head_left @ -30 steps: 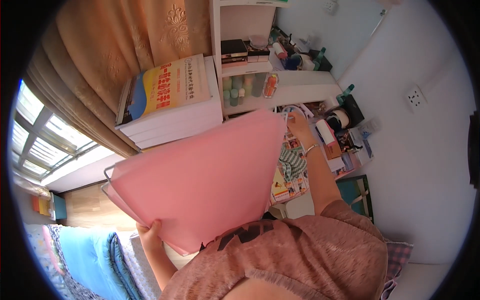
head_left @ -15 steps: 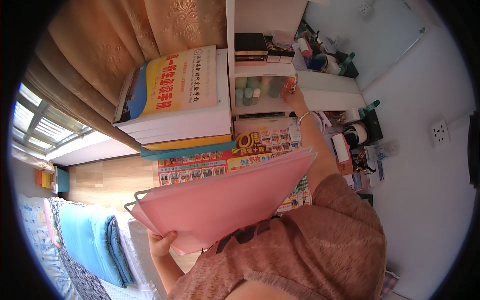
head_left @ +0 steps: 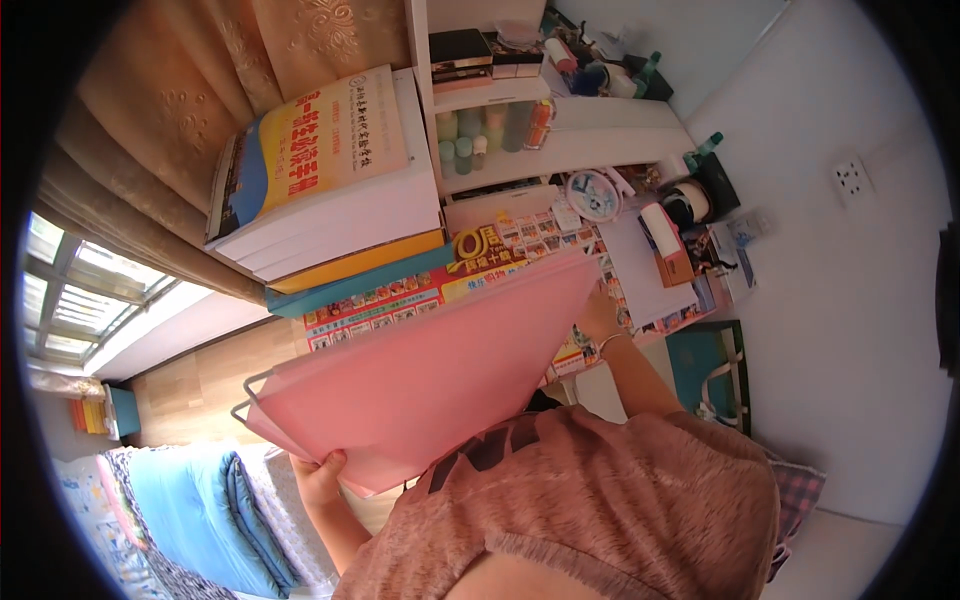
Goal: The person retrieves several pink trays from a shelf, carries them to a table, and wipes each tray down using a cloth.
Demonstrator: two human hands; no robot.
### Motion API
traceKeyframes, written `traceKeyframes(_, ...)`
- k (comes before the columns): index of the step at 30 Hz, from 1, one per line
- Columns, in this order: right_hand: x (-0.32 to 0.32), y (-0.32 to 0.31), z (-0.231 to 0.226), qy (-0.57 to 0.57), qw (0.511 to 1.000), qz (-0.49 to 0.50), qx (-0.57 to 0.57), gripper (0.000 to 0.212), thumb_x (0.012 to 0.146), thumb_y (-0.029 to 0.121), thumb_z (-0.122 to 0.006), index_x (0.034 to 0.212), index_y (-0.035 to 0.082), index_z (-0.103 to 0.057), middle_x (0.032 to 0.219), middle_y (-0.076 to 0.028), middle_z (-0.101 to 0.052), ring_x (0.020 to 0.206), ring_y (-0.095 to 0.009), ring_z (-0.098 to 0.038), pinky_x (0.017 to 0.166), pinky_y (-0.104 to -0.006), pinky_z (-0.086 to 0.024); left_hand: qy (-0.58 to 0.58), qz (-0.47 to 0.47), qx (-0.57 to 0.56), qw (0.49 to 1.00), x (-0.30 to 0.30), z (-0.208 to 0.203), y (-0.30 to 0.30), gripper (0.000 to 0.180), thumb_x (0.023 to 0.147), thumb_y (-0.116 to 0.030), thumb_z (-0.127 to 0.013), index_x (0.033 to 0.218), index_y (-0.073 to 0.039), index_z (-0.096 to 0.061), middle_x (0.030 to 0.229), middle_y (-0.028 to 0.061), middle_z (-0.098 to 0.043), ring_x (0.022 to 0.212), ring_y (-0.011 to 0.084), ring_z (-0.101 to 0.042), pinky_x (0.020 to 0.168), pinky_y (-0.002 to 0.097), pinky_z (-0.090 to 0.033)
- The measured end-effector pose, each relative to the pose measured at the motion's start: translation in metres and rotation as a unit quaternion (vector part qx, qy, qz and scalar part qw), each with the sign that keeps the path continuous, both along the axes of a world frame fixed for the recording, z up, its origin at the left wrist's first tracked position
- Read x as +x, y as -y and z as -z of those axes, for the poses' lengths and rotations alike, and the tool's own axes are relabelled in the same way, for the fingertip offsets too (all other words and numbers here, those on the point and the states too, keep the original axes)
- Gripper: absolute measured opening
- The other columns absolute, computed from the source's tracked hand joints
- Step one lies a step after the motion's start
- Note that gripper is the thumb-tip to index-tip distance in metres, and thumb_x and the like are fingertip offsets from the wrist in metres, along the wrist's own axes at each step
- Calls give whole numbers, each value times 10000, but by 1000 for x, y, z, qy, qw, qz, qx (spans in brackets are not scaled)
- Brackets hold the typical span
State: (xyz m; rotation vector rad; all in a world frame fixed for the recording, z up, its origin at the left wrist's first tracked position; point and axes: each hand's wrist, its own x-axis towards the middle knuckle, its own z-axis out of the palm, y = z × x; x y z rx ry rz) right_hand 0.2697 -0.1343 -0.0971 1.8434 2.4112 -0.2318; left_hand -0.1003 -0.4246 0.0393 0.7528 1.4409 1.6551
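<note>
A large pink folder (head_left: 430, 375) lies tilted across the middle of the view, above the desk. My left hand (head_left: 318, 478) grips its near lower edge, fingers curled over it. My right hand (head_left: 598, 318) holds its far right corner, a bracelet on the wrist. Under and behind the folder lies a colourful printed sheet (head_left: 470, 262) on the desk. A stack of thick books (head_left: 325, 185), white, yellow and teal, rests beyond the folder to the left.
A white shelf unit (head_left: 520, 120) with small bottles stands at the back. A round clock (head_left: 594, 193), a tissue box (head_left: 668, 243) and clutter sit to the right. Curtains (head_left: 200, 90) and a window (head_left: 70, 300) are on the left; blue bedding (head_left: 190, 500) lies below.
The pink folder has come down from an upright, view-filling position to a lower, flatter one, uncovering the printed sheet. My right hand dropped from near the shelf to the folder's far corner.
</note>
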Motion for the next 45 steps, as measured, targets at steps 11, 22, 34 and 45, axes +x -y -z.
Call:
traceKeyframes(11,-45,38,-70,-567,698,282,-333,585,744,353,-620,1136,-44,-445,1087,-117,-521,967,-196,-515,756,-290,-421,1,-31,13,999,-10,3,44,158,676,-40,-694,804,-31,-602,844,-5,-576,787,94,-514,723,260,-400)
traceKeyframes(22,-128,53,-59,-605,604,-36,-517,511,764,312,-602,1099,-41,-447,1019,-88,-516,889,-165,-511,720,-278,-422,20,-207,10,978,28,-21,118,195,702,38,-589,897,25,-599,861,48,-609,790,126,-568,698,267,-461)
traceKeyframes(34,-229,159,-132,-515,630,-257,-522,486,820,245,-556,1191,-13,-378,1079,-59,-484,939,-168,-483,793,-303,-403,88,-443,74,889,79,-10,272,157,733,10,-615,884,49,-597,799,118,-623,710,214,-629,601,321,-547)
traceKeyframes(45,-375,418,-171,-494,511,-369,-598,327,802,180,-604,1040,7,-460,820,-11,-519,616,-86,-490,518,-223,-395,119,-620,105,768,119,-12,471,233,801,-151,-606,949,26,-571,807,107,-615,737,196,-626,598,299,-528)
